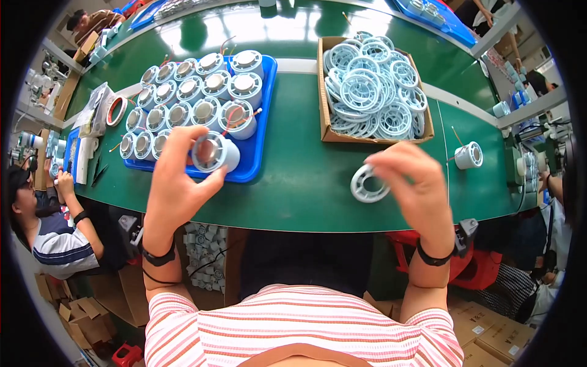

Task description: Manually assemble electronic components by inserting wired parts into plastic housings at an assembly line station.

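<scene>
My left hand [183, 174] grips a pale blue cylindrical housing [225, 154] between thumb and fingers, over the near edge of a blue tray [260, 147]. Rows of similar housings [205, 110] with round metallic centres stand in that tray, and thin wires stick out of some. Between the fingertips of my right hand [411, 174] is a pale blue plastic ring [369, 185], held just in front of an open cardboard box [367, 137]. A heap of matching rings [364, 88] fills the box. The two held parts are well apart.
One housing with wires [469, 156] lies on the green table [293, 183] at the right. Tweezers [98, 172], a tape roll [116, 111] and a plastic bag [96, 110] are at the left. A co-worker [58, 226] sits at far left.
</scene>
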Demonstrator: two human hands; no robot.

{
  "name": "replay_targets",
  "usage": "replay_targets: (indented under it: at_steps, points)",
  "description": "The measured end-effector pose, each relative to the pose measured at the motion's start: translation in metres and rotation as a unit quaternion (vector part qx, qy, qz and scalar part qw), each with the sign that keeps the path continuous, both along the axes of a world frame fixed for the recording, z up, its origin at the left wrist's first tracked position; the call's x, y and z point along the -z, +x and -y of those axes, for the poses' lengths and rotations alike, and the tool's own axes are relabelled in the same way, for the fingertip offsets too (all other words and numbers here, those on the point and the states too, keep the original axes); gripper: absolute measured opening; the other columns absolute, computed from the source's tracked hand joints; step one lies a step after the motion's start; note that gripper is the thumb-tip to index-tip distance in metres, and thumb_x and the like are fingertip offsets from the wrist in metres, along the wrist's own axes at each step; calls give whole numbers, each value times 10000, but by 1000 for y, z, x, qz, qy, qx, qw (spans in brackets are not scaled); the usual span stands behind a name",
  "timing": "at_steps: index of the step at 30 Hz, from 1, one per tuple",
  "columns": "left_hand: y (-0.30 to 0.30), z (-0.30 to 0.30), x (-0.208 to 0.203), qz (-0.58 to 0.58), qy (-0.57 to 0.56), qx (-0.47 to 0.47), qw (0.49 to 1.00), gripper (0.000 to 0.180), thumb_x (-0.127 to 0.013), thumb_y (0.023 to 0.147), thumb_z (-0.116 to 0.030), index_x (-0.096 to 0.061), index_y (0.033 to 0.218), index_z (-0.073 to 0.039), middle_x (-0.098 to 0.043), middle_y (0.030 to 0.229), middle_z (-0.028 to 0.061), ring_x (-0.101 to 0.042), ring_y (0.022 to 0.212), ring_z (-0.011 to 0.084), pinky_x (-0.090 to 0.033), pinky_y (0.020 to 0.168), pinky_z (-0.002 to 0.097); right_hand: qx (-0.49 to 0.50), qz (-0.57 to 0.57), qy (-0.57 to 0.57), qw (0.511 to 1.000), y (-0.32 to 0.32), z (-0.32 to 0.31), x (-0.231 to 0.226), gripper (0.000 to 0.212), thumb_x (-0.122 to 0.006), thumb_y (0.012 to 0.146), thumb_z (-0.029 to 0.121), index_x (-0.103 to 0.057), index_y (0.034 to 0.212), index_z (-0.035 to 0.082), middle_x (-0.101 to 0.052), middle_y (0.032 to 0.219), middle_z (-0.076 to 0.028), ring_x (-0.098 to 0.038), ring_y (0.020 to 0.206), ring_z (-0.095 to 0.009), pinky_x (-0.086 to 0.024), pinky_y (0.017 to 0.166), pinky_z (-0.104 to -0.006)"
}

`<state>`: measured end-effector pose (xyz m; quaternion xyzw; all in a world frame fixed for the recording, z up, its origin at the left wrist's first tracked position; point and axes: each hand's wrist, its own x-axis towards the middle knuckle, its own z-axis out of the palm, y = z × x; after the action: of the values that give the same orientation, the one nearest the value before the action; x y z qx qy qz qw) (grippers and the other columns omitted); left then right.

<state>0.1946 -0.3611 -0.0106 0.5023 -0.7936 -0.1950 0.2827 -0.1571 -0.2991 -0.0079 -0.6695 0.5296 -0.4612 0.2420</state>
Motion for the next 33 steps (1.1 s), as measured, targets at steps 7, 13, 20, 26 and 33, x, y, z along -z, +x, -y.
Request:
replay_targets:
  at_steps: [7, 13, 20, 26, 33]
  points:
    - [-53, -28, -16, -22, -122, 36, 992, 527, -737, 746, 2, -580, 1246, -55, -582, 1192, 84, -614, 998, 181, -518, 802, 305, -1, -90, 29, 996, 3, -11, 58, 216, -744, 879, 28, -717, 1084, -34, -670, 1061, -155, -658, 971, -319, -528, 844, -335]
    - [-103, -31, 24, 62, -116, 194, 972, 702, -815, 716, -39, -551, 1366, -70, -559, 1211, 132, -627, 931, 291, -537, 792, 393, 102, -158, 18, 982, 25, -45, 72, 474, -827, 788, 114, -677, 1228, 22, -615, 1285, -161, -584, 1166, -345, -463, 1000, -409]
    - [-93, -27, -8, 88, -55, 194, 976, 798, -894, 690, -137, -552, 1409, -85, -575, 1282, 146, -615, 1060, 317, -480, 1008, 445, 43, -196, -10, 980, 14, -47, 76, 540, -826, 775, 109, -649, 1281, 41, -609, 1295, -160, -575, 1170, -349, -436, 1030, -440]
    - [-91, -4, 7, 244, -110, 284, 921, 735, -917, 676, -202, -577, 1310, -50, -541, 1395, 162, -571, 1249, 303, -338, 1156, 499, 35, -163, 9, 986, 13, -51, 77, 623, -803, 752, 18, -605, 1343, 34, -601, 1306, -158, -576, 1187, -323, -448, 1050, -417]
    - [-110, -33, 27, 47, -106, 228, 967, 702, -919, 689, -233, -548, 1256, -46, -564, 1327, 167, -631, 1154, 333, -431, 1076, 495, 29, 100, 25, 994, 18, -55, 70, 737, -771, 730, -45, -514, 1418, 14, -590, 1320, -153, -560, 1272, -274, -456, 1079, -394]
